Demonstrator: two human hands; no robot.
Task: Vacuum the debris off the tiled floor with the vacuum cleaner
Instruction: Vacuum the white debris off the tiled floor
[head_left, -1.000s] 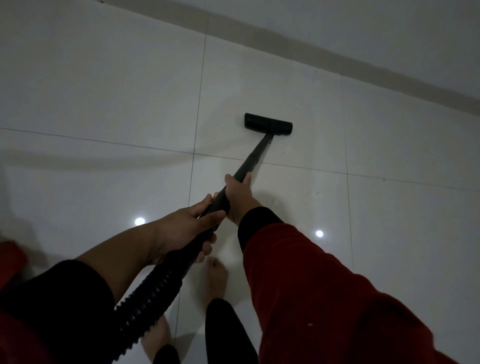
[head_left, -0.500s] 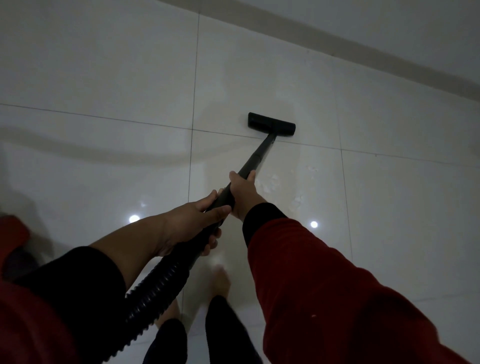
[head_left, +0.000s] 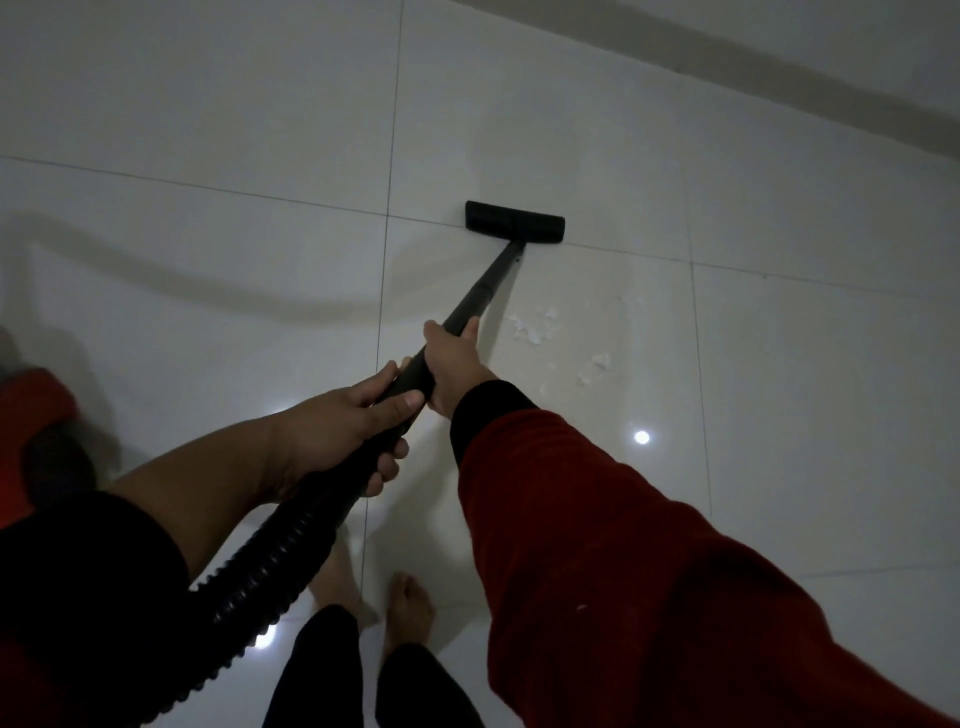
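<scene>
My left hand (head_left: 332, 436) and right hand (head_left: 454, 364) both grip the wand (head_left: 478, 293) — nozzle (head_left: 514, 222) on the floor (head_left: 208, 104), debris (head_left: 535, 327) beside it.

Nozzle (head_left: 514, 222) sits on the tiled floor (head_left: 208, 104) at your 12 o'clock, across a grout line. Wand (head_left: 485, 288) runs back from it toward 6 o'clock into your hands: right hand (head_left: 452, 366) ahead, left hand (head_left: 340, 431) just behind it, hose (head_left: 275, 566) trailing to 7 o'clock. Debris (head_left: 535, 327) lies on the floor at 1 o'clock, just right of the wand. Your feet (head_left: 410, 608) are at 6 o'clock.
</scene>
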